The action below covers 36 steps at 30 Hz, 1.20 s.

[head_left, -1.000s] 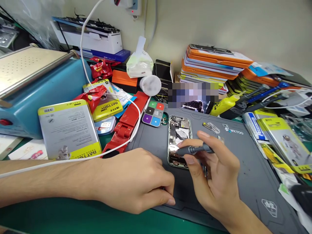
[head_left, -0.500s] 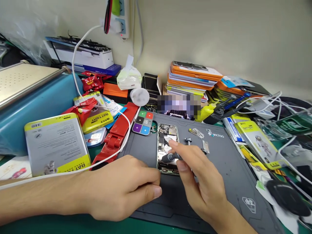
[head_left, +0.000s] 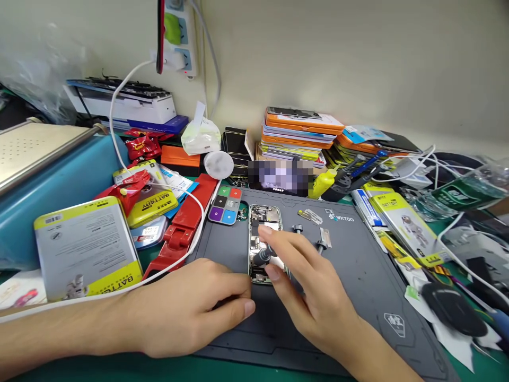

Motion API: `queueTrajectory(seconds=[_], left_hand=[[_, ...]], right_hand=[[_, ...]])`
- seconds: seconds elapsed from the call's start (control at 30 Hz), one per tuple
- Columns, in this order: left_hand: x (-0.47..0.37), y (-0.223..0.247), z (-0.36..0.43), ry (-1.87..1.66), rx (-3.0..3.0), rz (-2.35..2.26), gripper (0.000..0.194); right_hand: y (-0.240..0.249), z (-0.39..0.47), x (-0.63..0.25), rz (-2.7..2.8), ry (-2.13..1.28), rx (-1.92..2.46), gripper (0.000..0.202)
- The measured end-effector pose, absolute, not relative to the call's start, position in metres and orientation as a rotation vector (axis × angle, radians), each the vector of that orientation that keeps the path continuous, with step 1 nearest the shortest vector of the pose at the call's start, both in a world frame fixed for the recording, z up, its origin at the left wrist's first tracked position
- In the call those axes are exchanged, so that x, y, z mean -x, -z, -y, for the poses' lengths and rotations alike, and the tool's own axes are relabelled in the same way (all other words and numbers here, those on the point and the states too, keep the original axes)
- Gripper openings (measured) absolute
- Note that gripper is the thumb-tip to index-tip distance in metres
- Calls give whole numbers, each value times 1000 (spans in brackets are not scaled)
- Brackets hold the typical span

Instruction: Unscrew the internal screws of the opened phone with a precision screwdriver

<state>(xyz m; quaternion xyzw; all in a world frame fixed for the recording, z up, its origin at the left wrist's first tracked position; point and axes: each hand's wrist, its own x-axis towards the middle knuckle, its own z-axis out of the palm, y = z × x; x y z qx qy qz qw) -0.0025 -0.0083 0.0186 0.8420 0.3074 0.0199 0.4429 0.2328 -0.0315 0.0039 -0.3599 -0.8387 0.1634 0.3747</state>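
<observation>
An opened phone with bare inner parts [head_left: 256,244] lies on a dark grey mat [head_left: 358,297]. My right hand [head_left: 306,286] is over its right side, thumb and fingers around a dark screwdriver [head_left: 262,257] whose front end is over the phone's lower half. My left hand [head_left: 202,307] is curled beside the phone's lower left corner, thumb and index finger close together; whatever they may hold is hidden. Left of the phone sits a tray of coloured squares [head_left: 226,205]. Two small grey tools [head_left: 297,228] and small metal pieces [head_left: 312,216] lie right of the phone.
Battery packs [head_left: 85,249] and a red holder [head_left: 181,236] are at the left, with a white cable [head_left: 194,199] looping across. Behind the mat stand a lit screen [head_left: 280,179] and stacked boxes [head_left: 300,132]. A bottle [head_left: 457,193] and a black round-cornered object [head_left: 453,309] are at the right.
The view has shifted, so most things appear further left and the back items slightly lower. The screwdriver looks more upright in my right hand. My left hand keeps its curled pose near the phone.
</observation>
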Motion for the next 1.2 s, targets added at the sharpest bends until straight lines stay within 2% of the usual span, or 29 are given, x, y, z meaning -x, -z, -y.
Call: queueTrajectory(seconds=[0.57,0.73,0.97,1.2], left_hand=[[2,-16,10,-105,-2077,-859,42],[1,-13,8,-183,-2034,-805,39],[3,-12,8,-116,-1908,-857,48],[3,-20,7,-198,-1820,-1040,46]], right_hand=[[4,32,-232,2151,-440,908,65],[11,30,-231,2169,-387,865,74],[13,32,-230,2173,-327,894,83],[11,33,-230,2137,-417,978,73]])
